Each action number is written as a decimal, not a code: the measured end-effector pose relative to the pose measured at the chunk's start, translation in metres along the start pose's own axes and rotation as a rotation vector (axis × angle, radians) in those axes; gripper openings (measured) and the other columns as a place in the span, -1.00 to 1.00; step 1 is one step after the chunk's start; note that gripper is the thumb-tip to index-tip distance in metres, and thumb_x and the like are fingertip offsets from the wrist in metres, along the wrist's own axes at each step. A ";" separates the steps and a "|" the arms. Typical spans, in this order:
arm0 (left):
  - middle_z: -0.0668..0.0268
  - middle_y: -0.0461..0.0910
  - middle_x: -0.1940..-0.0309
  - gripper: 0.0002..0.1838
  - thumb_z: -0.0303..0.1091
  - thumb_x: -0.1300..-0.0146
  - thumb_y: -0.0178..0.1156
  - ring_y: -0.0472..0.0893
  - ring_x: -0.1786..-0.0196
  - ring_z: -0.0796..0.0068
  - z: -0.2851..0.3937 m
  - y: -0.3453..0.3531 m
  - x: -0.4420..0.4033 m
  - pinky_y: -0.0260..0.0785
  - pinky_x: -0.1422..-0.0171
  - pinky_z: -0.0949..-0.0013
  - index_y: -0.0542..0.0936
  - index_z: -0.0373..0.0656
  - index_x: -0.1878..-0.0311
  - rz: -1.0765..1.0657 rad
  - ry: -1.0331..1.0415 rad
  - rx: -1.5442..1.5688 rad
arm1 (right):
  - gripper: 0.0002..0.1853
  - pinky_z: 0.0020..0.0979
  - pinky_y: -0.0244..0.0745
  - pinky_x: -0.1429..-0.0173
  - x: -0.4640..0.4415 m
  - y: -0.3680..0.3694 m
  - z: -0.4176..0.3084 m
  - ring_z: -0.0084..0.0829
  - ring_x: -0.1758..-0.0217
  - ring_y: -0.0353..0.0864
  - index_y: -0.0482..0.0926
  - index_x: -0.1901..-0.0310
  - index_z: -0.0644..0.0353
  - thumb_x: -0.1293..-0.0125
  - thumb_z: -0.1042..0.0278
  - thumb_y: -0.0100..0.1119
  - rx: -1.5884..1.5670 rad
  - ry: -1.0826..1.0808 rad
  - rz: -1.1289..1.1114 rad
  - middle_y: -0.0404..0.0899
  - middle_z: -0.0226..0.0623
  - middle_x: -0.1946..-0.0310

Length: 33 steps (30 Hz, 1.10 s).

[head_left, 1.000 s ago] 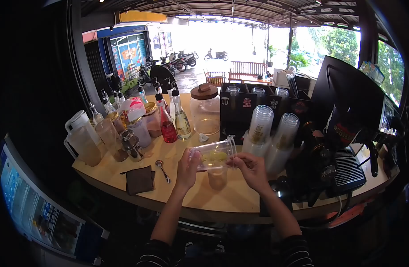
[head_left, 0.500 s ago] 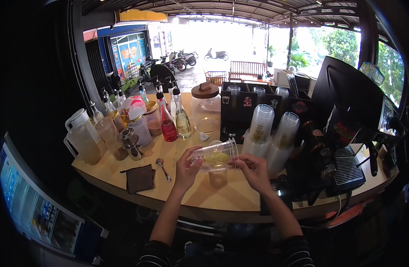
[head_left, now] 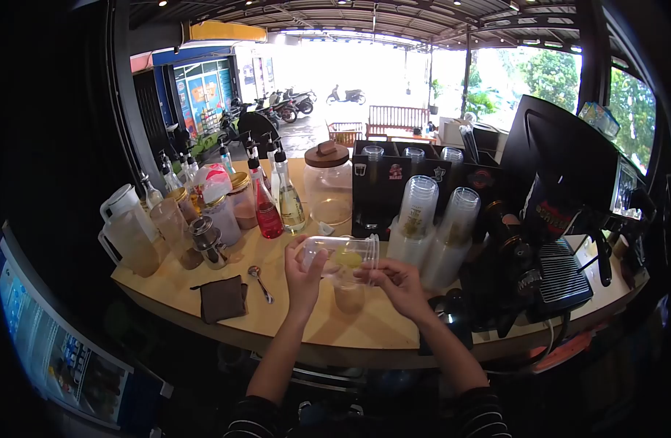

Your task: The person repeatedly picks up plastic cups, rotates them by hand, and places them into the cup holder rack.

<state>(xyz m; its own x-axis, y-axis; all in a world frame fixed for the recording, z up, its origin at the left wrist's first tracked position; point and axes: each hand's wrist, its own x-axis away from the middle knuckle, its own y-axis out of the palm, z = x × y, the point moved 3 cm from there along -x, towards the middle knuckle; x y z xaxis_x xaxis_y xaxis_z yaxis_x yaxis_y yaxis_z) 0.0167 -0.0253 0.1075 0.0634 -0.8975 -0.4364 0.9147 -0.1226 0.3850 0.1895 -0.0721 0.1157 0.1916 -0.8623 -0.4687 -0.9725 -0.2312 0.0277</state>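
A clear plastic cup (head_left: 328, 248) with a yellow-green print lies sideways between my hands, above the counter. Its rim end points right and looks doubled; I cannot tell whether two cups are nested. My left hand (head_left: 303, 276) wraps around the base end. My right hand (head_left: 399, 286) pinches the rim side with thumb and fingers. Just below and behind it, a cup with brownish contents (head_left: 350, 298) stands upright on the wooden counter (head_left: 306, 328), partly hidden by the held cup.
Two tall stacks of clear cups (head_left: 418, 212) stand to the right, near the espresso machine (head_left: 561, 212). A lidded glass jar (head_left: 328, 190), a red syrup bottle (head_left: 267, 212) and pitchers (head_left: 131, 241) line the back and left. A dark cloth (head_left: 222, 299) and spoon (head_left: 261, 283) lie front left.
The held cup has turned slightly, and its print now shows differently. Both hands keep their hold on it. The whole view has shifted a little to the left.
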 end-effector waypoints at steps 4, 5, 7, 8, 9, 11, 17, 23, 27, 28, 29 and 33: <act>0.18 0.51 0.01 -0.46 -0.20 -0.21 0.23 0.55 0.03 0.50 -0.031 0.016 0.008 0.45 0.14 0.52 0.29 -0.27 -0.15 -0.068 -0.122 0.203 | -0.78 -0.44 0.47 -0.11 0.006 0.021 0.008 -0.39 -0.03 0.57 0.48 0.03 0.42 -0.34 0.52 0.01 -0.047 -0.044 -0.001 0.60 -0.14 0.13; 0.18 0.51 0.01 -0.46 -0.20 -0.21 0.23 0.55 0.03 0.50 -0.030 0.020 0.008 0.45 0.14 0.52 0.29 -0.27 -0.15 -0.078 -0.118 0.206 | -0.78 -0.46 0.47 -0.11 0.008 0.022 0.008 -0.39 -0.03 0.57 0.48 0.03 0.42 -0.33 0.54 0.01 -0.043 -0.068 0.031 0.60 -0.14 0.13; 0.18 0.52 0.03 -0.45 -0.24 -0.16 0.29 0.55 0.03 0.49 -0.029 0.028 0.007 0.46 0.13 0.49 0.31 -0.29 -0.12 -0.118 -0.112 0.194 | -0.77 -0.47 0.46 -0.11 0.010 0.017 0.009 -0.42 -0.02 0.57 0.47 0.01 0.41 -0.32 0.54 0.03 -0.019 -0.067 0.048 0.60 -0.16 0.13; 0.18 0.52 0.03 -0.45 -0.24 -0.16 0.29 0.55 0.03 0.49 -0.027 0.029 0.003 0.46 0.13 0.49 0.31 -0.29 -0.12 -0.127 -0.111 0.197 | -0.75 -0.44 0.47 -0.12 0.010 0.012 0.012 -0.42 -0.02 0.57 0.46 0.00 0.40 -0.31 0.53 0.05 0.037 -0.046 0.040 0.59 -0.17 0.11; 0.19 0.52 0.05 -0.43 -0.30 -0.12 0.32 0.54 0.02 0.49 -0.022 0.028 -0.003 0.45 0.08 0.46 0.30 -0.31 -0.11 -0.167 -0.060 0.084 | -0.74 -0.41 0.47 -0.13 0.009 0.008 0.012 -0.43 -0.02 0.57 0.46 -0.01 0.39 -0.30 0.51 0.07 0.091 -0.025 0.030 0.59 -0.17 0.10; 0.21 0.52 0.06 -0.41 -0.35 -0.08 0.36 0.54 0.00 0.48 -0.009 0.030 -0.013 0.45 0.02 0.44 0.30 -0.33 -0.11 -0.209 -0.004 -0.029 | -0.67 -0.45 0.49 -0.04 0.006 -0.004 0.002 -0.46 0.07 0.59 0.44 -0.02 0.37 -0.24 0.47 0.17 0.262 -0.014 0.057 0.59 -0.21 0.16; 0.18 0.45 0.01 -0.26 -0.38 0.13 0.49 0.47 -0.11 0.40 0.019 0.050 -0.042 0.35 -0.22 0.34 0.30 -0.26 -0.12 -0.335 0.274 -0.303 | -0.36 -0.40 0.49 0.15 -0.020 -0.026 -0.077 -0.43 0.20 0.55 0.35 -0.13 0.18 0.00 0.26 0.41 0.757 -0.196 0.325 0.46 -0.30 0.24; 0.18 0.42 -0.02 -0.09 -0.20 0.33 0.53 0.48 -0.08 0.23 0.034 0.087 -0.062 0.33 -0.18 0.24 0.30 -0.27 -0.15 -0.428 0.516 -0.598 | -0.33 -0.24 0.50 0.10 -0.065 -0.008 -0.119 -0.21 0.04 0.47 0.35 -0.13 0.09 0.04 0.09 0.36 1.152 -0.437 0.184 0.39 -0.29 0.10; 0.09 0.31 -0.09 -0.09 -0.22 0.18 0.47 0.34 -0.19 0.18 0.039 0.099 -0.096 0.18 -0.29 0.18 0.20 -0.28 -0.24 -0.297 0.657 -0.601 | -0.32 -0.19 0.45 0.00 -0.111 -0.032 -0.133 -0.13 0.01 0.51 0.38 -0.11 0.06 0.09 0.09 0.40 1.151 -0.440 0.313 0.45 -0.19 0.09; 0.09 0.29 -0.11 -0.16 -0.26 0.11 0.43 0.32 -0.21 0.20 0.038 0.101 -0.108 0.16 -0.31 0.20 0.20 -0.28 -0.23 -0.223 0.677 -0.608 | -0.33 -0.17 0.45 -0.01 -0.127 -0.044 -0.141 -0.12 0.01 0.51 0.38 -0.10 0.08 0.09 0.10 0.40 1.194 -0.440 0.405 0.45 -0.18 0.09; 0.10 0.26 -0.14 -0.23 -0.30 0.04 0.38 0.31 -0.24 0.22 0.036 0.102 -0.120 0.13 -0.34 0.22 0.21 -0.28 -0.21 -0.150 0.696 -0.614 | -0.34 -0.15 0.44 -0.01 -0.144 -0.058 -0.147 -0.10 0.00 0.50 0.38 -0.09 0.09 0.09 0.11 0.40 1.235 -0.439 0.498 0.46 -0.17 0.10; 0.01 0.31 -0.09 -0.34 -0.26 -0.06 0.30 0.31 -0.23 0.18 -0.020 0.102 -0.178 0.11 -0.34 0.17 0.24 -0.32 -0.16 -0.340 0.562 -0.762 | -0.31 -0.11 0.40 -0.07 -0.220 -0.136 -0.124 -0.01 -0.01 0.48 0.39 -0.04 0.17 0.19 0.19 0.45 1.222 -0.527 0.496 0.47 -0.01 0.12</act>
<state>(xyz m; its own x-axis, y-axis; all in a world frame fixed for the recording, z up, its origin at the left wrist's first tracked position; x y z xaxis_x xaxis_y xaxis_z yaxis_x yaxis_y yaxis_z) 0.1067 0.1301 0.2084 -0.2491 -0.5111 -0.8226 0.9183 0.1451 -0.3683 0.2964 0.0928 0.3245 -0.0045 -0.4088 -0.9126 -0.4762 0.8034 -0.3575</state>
